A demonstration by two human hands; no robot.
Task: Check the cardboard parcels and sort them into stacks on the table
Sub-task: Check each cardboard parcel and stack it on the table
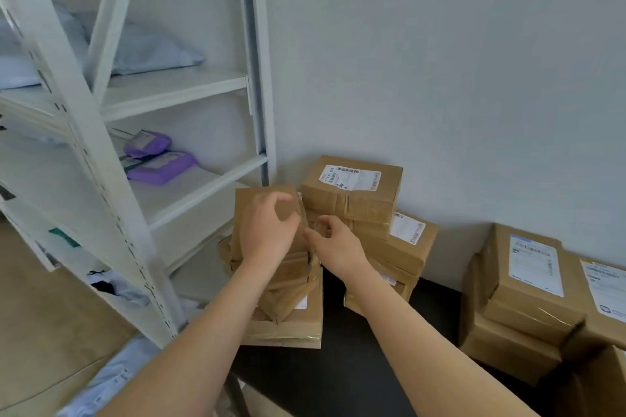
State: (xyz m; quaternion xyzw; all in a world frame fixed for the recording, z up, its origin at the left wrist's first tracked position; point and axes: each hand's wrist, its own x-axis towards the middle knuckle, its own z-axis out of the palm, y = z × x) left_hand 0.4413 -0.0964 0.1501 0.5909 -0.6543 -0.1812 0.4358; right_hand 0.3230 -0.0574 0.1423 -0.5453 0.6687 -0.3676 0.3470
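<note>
Several taped brown cardboard parcels stand in stacks on a black table (342, 379). On the left stack (288, 318) lies a plain top parcel (252, 210). My left hand (269, 230) lies over this parcel with curled fingers at its right edge. My right hand (333, 245) reaches to the same edge, fingers curled at the gap beside the middle stack (352, 193), whose top box bears a white label. A third stack (521, 291) with labels stands at the right.
A white metal shelf rack (111, 200) stands close on the left, with purple mailers (159, 166) and grey bags on its shelves. A grey wall is behind the stacks. An open cardboard box (596, 382) sits at the lower right. Grey mailers (111, 379) lie on the floor.
</note>
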